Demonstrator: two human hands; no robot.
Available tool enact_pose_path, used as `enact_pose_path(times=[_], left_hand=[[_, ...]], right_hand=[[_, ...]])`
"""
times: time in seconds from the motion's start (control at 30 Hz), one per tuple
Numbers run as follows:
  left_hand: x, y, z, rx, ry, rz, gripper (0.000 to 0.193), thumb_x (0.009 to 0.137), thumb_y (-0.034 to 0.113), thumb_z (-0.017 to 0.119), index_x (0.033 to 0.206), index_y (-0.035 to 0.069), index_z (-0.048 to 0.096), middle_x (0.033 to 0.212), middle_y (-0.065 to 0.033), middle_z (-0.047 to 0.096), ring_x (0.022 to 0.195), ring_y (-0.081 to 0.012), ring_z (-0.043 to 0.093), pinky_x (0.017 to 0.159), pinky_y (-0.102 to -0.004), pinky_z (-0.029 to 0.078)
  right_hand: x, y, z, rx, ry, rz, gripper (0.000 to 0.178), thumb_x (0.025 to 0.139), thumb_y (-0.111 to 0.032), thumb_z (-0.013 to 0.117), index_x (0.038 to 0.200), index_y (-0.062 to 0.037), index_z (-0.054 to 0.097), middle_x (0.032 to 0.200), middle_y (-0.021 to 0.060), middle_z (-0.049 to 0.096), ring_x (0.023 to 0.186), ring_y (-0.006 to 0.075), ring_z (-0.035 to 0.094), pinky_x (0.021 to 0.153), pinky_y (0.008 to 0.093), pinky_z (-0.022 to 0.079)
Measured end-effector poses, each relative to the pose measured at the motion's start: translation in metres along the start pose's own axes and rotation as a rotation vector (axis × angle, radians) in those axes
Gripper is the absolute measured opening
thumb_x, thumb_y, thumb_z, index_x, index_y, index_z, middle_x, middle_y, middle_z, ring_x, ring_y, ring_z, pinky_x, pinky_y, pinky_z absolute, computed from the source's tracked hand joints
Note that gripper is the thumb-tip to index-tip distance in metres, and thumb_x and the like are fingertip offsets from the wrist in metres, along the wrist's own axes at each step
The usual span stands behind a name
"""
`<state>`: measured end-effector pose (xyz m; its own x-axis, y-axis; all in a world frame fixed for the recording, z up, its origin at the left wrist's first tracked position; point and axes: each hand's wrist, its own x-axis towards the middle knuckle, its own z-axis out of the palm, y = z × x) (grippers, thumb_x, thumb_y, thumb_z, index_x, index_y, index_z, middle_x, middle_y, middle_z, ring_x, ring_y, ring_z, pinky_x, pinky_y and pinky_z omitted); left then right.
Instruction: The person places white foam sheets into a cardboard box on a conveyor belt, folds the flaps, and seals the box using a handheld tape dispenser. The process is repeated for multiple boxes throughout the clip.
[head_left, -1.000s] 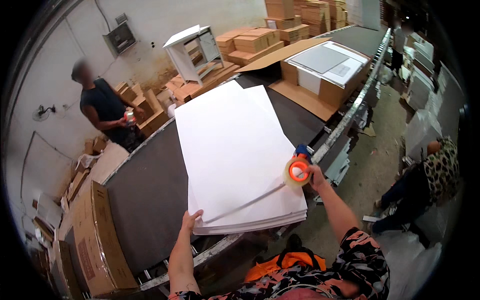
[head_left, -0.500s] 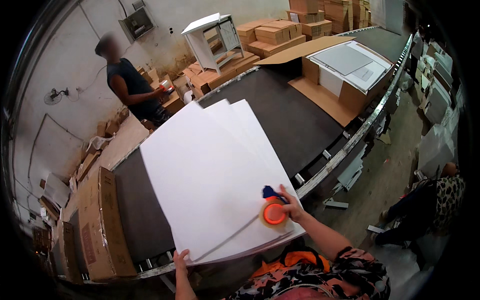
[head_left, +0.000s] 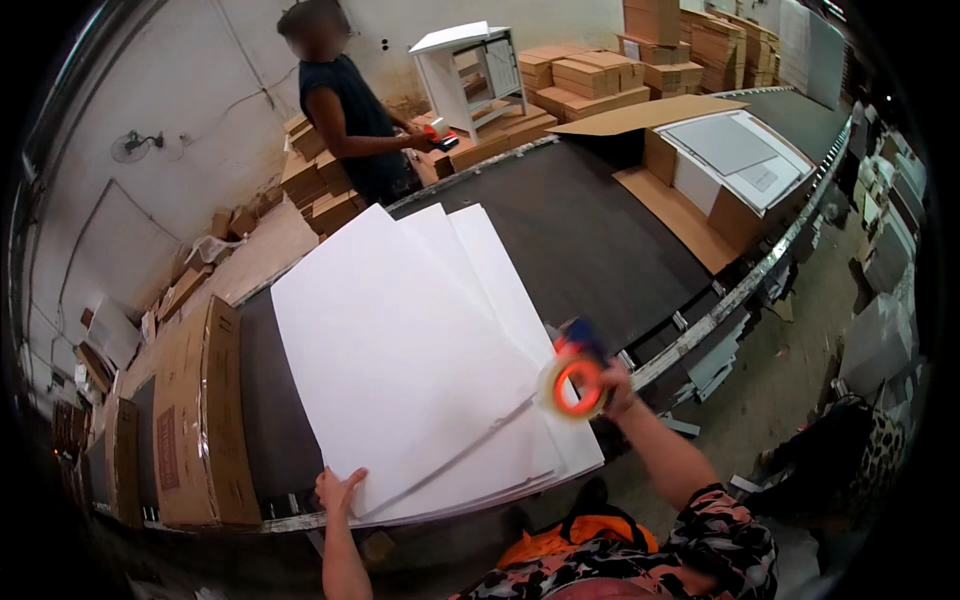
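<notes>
On the dark conveyor [head_left: 600,240], white panels [head_left: 400,350] lie fanned between brown carton [head_left: 222,410] and open carton [head_left: 735,228]. Left hand [head_left: 341,490]: grip spread at near-left corner; right hand [head_left: 617,390] clamps tape dispenser [head_left: 570,370], blurred, hiding some panel edge. Rightmost person [head_left: 880,440] half lost in shadow.

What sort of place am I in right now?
Probably a packing line in a factory or warehouse: there's a conveyor belt before you, brown cardboard boxes are stacked beyond it, and your right hand holds a tape dispenser.
</notes>
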<state>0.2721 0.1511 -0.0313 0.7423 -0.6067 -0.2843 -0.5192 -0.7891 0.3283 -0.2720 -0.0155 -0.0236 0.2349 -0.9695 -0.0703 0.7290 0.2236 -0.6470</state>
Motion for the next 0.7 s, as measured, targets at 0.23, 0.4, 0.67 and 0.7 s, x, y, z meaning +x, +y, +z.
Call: enact_pose_path(times=[0.23, 0.4, 0.67, 0.7], left_hand=[[0.031, 0.004, 0.031, -0.060, -0.039, -0.328, 0.096, 0.059, 0.040, 0.093, 0.133, -0.002, 0.049, 0.141, -0.0237, 0.047, 0.132, -0.0404, 0.044, 0.104, -0.0542, 0.043], [0.007, 0.000, 0.008, -0.801, -0.259, -0.271, 0.086, 0.064, 0.016, 0.092, 0.132, -0.010, 0.046, 0.131, -0.0243, 0.054, 0.120, -0.0390, 0.055, 0.095, -0.0511, 0.053], [-0.081, 0.032, 0.030, -1.531, -0.570, 0.567, 0.081, 0.068, 0.013, 0.076, 0.138, -0.006, 0.040, 0.118, -0.0222, 0.060, 0.101, -0.0407, 0.065, 0.084, -0.0514, 0.056], [-0.097, 0.017, 0.021, -1.500, -0.581, 0.549, 0.082, 0.067, 0.013, 0.076, 0.138, -0.006, 0.040, 0.118, -0.0224, 0.060, 0.101, -0.0408, 0.065, 0.084, -0.0514, 0.056]], right_hand=[[0.133, -0.041, -0.133, -0.491, 1.051, -0.103, 0.024, 0.072, -0.025, 0.070, 0.081, -0.0020, 0.070, 0.092, 0.0093, 0.065, 0.088, 0.0233, 0.060, 0.084, 0.0376, 0.047], [0.146, -0.026, -0.123, -1.273, 1.047, 0.278, 0.068, 0.080, -0.046, 0.067, 0.130, -0.0008, 0.057, 0.142, 0.0228, 0.046, 0.131, 0.0446, 0.039, 0.109, 0.0498, 0.034], [0.054, -0.027, -0.080, -0.954, 0.349, -0.323, 0.034, 0.094, -0.030, 0.067, 0.116, -0.0035, 0.066, 0.094, -0.0024, 0.061, 0.085, 0.0101, 0.057, 0.075, 0.0279, 0.050], [0.030, -0.039, -0.021, -0.800, 0.168, -0.004, 0.045, 0.096, -0.032, 0.064, 0.133, -0.0052, 0.058, 0.109, 0.0019, 0.061, 0.090, 0.0134, 0.059, 0.080, 0.0292, 0.051]])
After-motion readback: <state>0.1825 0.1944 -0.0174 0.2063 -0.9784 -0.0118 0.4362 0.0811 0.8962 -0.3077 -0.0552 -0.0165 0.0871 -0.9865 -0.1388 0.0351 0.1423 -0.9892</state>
